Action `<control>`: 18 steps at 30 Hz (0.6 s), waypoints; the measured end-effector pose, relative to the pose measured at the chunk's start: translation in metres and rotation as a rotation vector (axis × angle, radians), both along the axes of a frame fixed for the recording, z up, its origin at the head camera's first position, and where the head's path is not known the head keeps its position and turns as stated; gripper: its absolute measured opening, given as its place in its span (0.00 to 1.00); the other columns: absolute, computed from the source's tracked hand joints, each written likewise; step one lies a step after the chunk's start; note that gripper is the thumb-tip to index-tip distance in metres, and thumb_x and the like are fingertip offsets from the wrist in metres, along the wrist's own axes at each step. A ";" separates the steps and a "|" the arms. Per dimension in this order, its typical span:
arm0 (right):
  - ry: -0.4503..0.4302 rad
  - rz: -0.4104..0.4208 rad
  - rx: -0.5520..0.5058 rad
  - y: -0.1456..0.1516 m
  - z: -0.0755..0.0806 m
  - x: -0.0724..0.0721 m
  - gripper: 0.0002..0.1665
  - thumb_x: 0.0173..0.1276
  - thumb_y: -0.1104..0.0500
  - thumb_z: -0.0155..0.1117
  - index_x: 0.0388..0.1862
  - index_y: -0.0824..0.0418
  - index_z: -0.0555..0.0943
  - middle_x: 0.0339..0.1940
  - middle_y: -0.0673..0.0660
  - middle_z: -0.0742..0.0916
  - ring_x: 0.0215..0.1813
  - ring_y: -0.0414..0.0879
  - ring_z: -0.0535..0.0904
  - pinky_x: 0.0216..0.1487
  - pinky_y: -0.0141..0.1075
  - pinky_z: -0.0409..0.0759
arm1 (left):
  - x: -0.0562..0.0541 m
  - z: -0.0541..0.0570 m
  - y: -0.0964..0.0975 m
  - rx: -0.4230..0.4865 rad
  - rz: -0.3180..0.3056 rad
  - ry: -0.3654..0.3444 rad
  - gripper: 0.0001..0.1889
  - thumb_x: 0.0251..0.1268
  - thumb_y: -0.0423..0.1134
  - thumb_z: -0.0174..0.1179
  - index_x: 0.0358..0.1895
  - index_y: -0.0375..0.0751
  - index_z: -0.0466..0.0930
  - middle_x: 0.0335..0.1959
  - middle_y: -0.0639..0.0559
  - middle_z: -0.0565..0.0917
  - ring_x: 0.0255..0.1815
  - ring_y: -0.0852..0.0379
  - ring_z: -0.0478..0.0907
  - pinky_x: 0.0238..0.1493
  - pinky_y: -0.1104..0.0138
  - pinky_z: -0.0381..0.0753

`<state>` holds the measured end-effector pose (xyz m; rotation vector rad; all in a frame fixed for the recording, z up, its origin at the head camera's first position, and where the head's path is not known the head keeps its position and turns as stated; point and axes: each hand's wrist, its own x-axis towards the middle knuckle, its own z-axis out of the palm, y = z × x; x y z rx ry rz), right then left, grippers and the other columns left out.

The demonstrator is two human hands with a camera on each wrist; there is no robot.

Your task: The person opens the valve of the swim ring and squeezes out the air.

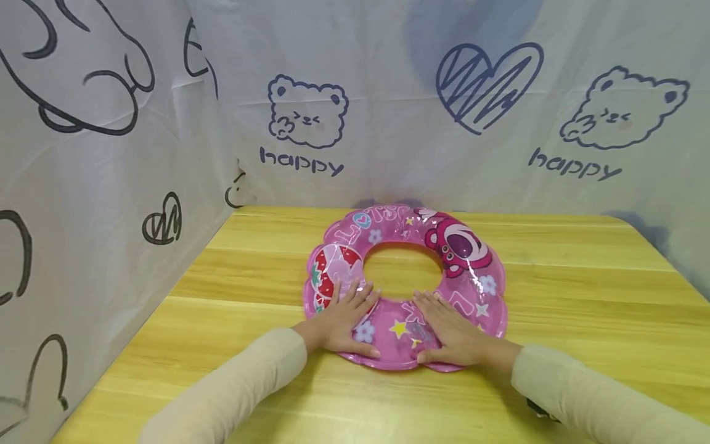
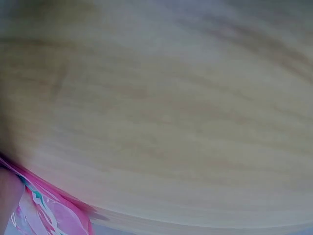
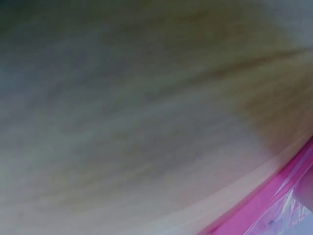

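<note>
Nearest my head camera are two pale sleeves, the left sleeve (image 1: 233, 382) slanting in from the bottom edge and the right sleeve (image 1: 588, 391) from the lower right corner. Below the right one's cuff I see a small dark thing (image 1: 542, 409), too hidden for me to name.

Past the cuffs, both hands lie flat on a pink ring (image 1: 391, 354). The left hand (image 1: 345, 322) rests on its near left part with the fingers straight and spread, tips reaching toward the hole and thumb out to the side. The right hand (image 1: 452, 330) rests on the near right part, fingers straight and closer together, tips by the hole's near rim. The thumbs point toward each other but stay apart, and I see neither hand pinching anything.

The ring lies flat on the wood-grain table (image 1: 222, 320), around the middle, its far side overlapping the table's back edge from where I look. It looks puffed up and shiny. I make out a strawberry print at its left, a bear print at its upper right, and flowers, stars and outlined letters between.

Behind the table I have a white cloth (image 1: 388, 154) drawn with two bear heads, a scribbled heart and "happy" twice; more black line drawings cover the cloth at the left.

My wrist cameras give mostly blurred table, each with the ring and a sliver of hand in a lower corner.
</note>
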<state>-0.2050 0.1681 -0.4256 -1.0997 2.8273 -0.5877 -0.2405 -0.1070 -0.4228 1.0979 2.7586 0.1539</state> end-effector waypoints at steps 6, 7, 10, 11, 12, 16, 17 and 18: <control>-0.003 0.003 0.025 0.000 0.000 0.000 0.60 0.57 0.34 0.60 0.73 0.70 0.47 0.75 0.67 0.54 0.76 0.62 0.45 0.73 0.55 0.44 | 0.002 0.005 0.003 -0.037 0.004 0.002 0.56 0.50 0.74 0.52 0.75 0.49 0.34 0.76 0.46 0.33 0.75 0.43 0.25 0.68 0.42 0.19; 0.000 0.006 0.029 0.000 0.000 0.000 0.59 0.57 0.34 0.60 0.73 0.70 0.47 0.75 0.67 0.54 0.76 0.62 0.45 0.73 0.55 0.44 | 0.003 0.005 0.003 -0.040 0.003 0.004 0.56 0.50 0.73 0.52 0.75 0.49 0.34 0.76 0.46 0.34 0.75 0.42 0.25 0.68 0.41 0.19; 0.004 0.012 0.039 0.000 0.000 -0.001 0.59 0.57 0.34 0.60 0.73 0.70 0.47 0.75 0.66 0.53 0.76 0.62 0.45 0.73 0.55 0.43 | 0.004 0.007 0.004 -0.051 0.001 0.007 0.56 0.50 0.73 0.52 0.75 0.49 0.35 0.76 0.45 0.34 0.75 0.41 0.26 0.68 0.40 0.20; 0.005 0.014 0.042 0.000 0.000 -0.001 0.60 0.57 0.34 0.60 0.73 0.70 0.47 0.75 0.66 0.53 0.76 0.62 0.45 0.73 0.55 0.43 | 0.004 0.008 0.004 -0.057 0.001 0.007 0.56 0.50 0.73 0.51 0.75 0.49 0.35 0.76 0.45 0.34 0.75 0.41 0.26 0.68 0.41 0.20; 0.005 0.015 0.044 0.000 0.000 -0.001 0.60 0.57 0.34 0.60 0.73 0.69 0.47 0.75 0.66 0.53 0.76 0.62 0.44 0.73 0.55 0.43 | 0.004 0.008 0.004 -0.064 0.001 0.008 0.55 0.50 0.73 0.51 0.75 0.49 0.35 0.76 0.45 0.34 0.75 0.41 0.26 0.68 0.41 0.20; -0.007 0.015 0.049 0.000 -0.001 -0.001 0.60 0.57 0.34 0.60 0.73 0.69 0.48 0.75 0.66 0.53 0.76 0.62 0.44 0.73 0.54 0.42 | 0.004 0.008 0.005 -0.084 -0.001 0.016 0.55 0.50 0.75 0.50 0.75 0.51 0.36 0.76 0.45 0.34 0.75 0.41 0.26 0.68 0.41 0.20; -0.010 0.014 0.050 0.000 -0.001 -0.001 0.60 0.57 0.34 0.60 0.73 0.69 0.48 0.75 0.66 0.53 0.76 0.61 0.44 0.73 0.54 0.42 | 0.004 0.008 0.005 -0.091 0.000 0.018 0.55 0.49 0.75 0.50 0.75 0.51 0.36 0.76 0.45 0.34 0.75 0.42 0.25 0.68 0.41 0.20; -0.015 0.013 0.051 -0.001 -0.001 -0.001 0.60 0.57 0.34 0.60 0.73 0.69 0.48 0.75 0.65 0.53 0.76 0.61 0.43 0.73 0.54 0.42 | 0.004 0.008 0.005 -0.095 -0.002 0.023 0.55 0.49 0.75 0.50 0.75 0.51 0.37 0.76 0.45 0.34 0.75 0.42 0.26 0.68 0.41 0.21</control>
